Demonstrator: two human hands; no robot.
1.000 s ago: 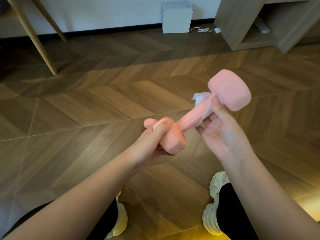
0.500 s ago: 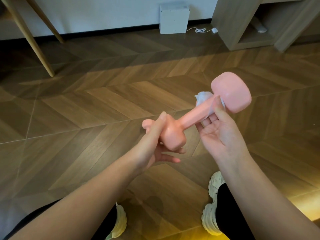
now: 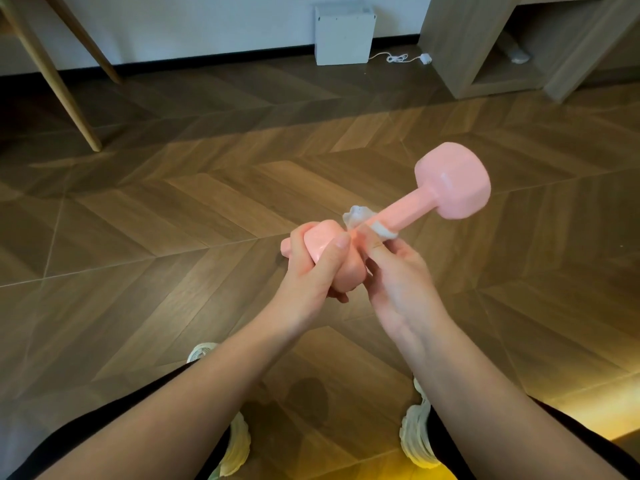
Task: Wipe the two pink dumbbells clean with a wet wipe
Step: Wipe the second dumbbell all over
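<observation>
I hold one pink dumbbell (image 3: 450, 183) in the air above the floor, its far head up and to the right. My left hand (image 3: 311, 268) grips the near head from the left. A white wet wipe (image 3: 360, 218) is wrapped round the handle close to the near head. My right hand (image 3: 398, 282) pinches the wipe around the handle from below. A small pink piece (image 3: 286, 245) shows just left of my left hand; I cannot tell whether it is the second dumbbell.
Below lies a herringbone wood floor (image 3: 173, 220), with my white shoes (image 3: 415, 441) near the bottom. Two slanted wooden legs (image 3: 59, 81) stand at the far left. A white box (image 3: 344, 34) with a cable sits against the wall, and a wooden cabinet (image 3: 519, 46) is at the far right.
My right hand slid the wipe down the handle from the far head to the near head. My left hand closed again round the near head.
</observation>
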